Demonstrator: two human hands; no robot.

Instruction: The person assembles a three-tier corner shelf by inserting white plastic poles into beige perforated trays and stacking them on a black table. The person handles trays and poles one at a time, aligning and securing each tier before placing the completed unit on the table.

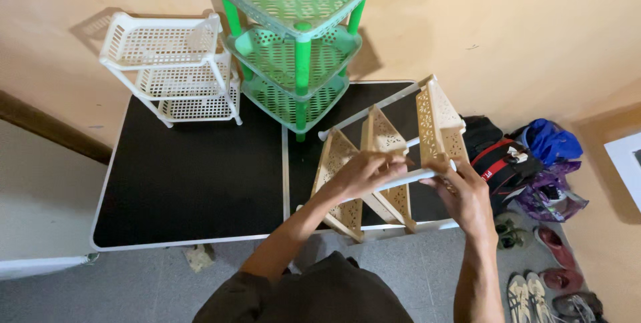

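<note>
A beige three-tier corner rack (380, 139) with white poles lies on its side on the right half of the black table (193, 176). My left hand (364, 173) grips the middle tier and the white pole (400, 179) that runs along the rack's near side. My right hand (464, 193) holds the same pole near its right end, beside the rightmost tier (437, 123). A second white pole (367, 113) runs along the far side of the rack.
A green three-tier corner rack (297, 43) stands upright at the back middle, a white rectangular three-tier rack (177, 69) at the back left. Bags (527, 163) and several shoes (547, 276) lie on the floor to the right. A wall is behind the table.
</note>
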